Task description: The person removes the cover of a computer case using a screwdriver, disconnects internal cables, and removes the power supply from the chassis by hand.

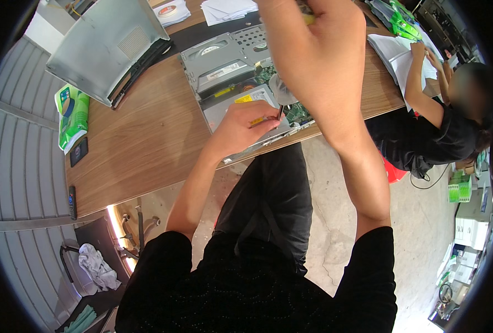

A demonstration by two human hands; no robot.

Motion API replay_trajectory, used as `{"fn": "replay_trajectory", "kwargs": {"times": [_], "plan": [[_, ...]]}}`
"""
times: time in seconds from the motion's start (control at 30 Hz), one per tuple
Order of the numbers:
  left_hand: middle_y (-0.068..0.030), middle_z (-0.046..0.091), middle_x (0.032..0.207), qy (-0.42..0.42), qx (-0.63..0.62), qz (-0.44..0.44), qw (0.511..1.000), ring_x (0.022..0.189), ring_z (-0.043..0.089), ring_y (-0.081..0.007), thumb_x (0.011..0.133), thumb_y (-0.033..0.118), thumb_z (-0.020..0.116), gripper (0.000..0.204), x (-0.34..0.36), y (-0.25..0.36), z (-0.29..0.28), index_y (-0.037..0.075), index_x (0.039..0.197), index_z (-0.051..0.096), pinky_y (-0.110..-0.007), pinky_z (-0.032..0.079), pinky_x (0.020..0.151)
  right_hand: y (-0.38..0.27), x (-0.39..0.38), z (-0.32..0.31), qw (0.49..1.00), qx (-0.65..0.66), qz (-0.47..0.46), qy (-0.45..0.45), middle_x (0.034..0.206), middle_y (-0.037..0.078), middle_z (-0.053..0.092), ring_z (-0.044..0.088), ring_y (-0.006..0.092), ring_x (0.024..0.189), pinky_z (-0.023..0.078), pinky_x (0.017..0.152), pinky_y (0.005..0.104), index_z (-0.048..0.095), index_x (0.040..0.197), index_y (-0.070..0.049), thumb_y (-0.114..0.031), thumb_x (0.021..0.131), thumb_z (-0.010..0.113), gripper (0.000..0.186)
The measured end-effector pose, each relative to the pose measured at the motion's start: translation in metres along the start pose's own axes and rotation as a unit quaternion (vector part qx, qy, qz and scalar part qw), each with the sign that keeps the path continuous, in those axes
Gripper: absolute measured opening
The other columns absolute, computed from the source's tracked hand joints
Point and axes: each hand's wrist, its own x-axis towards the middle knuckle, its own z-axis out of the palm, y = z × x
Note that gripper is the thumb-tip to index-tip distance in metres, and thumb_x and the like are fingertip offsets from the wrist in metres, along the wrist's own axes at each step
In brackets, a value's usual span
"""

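An opened desktop computer [216,65] lies flat on the wooden table in front of me, with metal drive bays and a green circuit board [266,74] exposed. My left hand [240,126] is closed over its near side, pinching a thin black and yellow tool [280,112] whose kind I cannot make out. Raised close to the camera, my right hand [327,50] hides part of the computer. Its fingers curl at the upper edge around something yellowish [309,19], mostly hidden. A clear, rounded object [280,89] shows beside my right wrist, partly covered.
A grey metal computer cover [105,44] stands tilted at the table's left. Near it are a green packet [73,117], a dark flat box [79,151] and a remote control [72,202]. At right, another person [451,119] sits with hands over open papers [393,58].
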Motion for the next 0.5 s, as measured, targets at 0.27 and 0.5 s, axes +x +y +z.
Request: {"fn": "replay_trajectory", "kwargs": {"times": [0.27, 0.5], "plan": [[-0.0113, 0.069, 0.086, 0.003, 0.002, 0.019, 1.0, 0.078, 0.066, -0.0282, 0.084, 0.005, 0.069, 0.009, 0.0, 0.004, -0.002, 0.0, 0.091, 0.066, -0.033, 0.05, 0.07, -0.038, 0.004, -0.009, 0.963, -0.247, -0.034, -0.102, 0.062, 0.02, 0.058, 0.062, 0.0401, 0.06, 0.047, 0.053, 0.0455, 0.055, 0.077, 0.001, -0.017, 0.088, 0.065, 0.024], [-0.0114, 0.07, 0.088, 0.039, 0.023, 0.06, 0.997, 0.079, 0.066, -0.0281, 0.085, 0.005, 0.068, 0.009, -0.002, 0.004, 0.0, 0.0, 0.092, 0.067, -0.033, 0.051, 0.071, -0.041, 0.004, -0.013, 0.92, -0.344, -0.005, -0.186, 0.06, 0.021, 0.058, 0.061, 0.0405, 0.057, 0.049, 0.051, 0.0465, 0.053, 0.073, 0.0, -0.02, 0.088, 0.064, 0.028]]}}
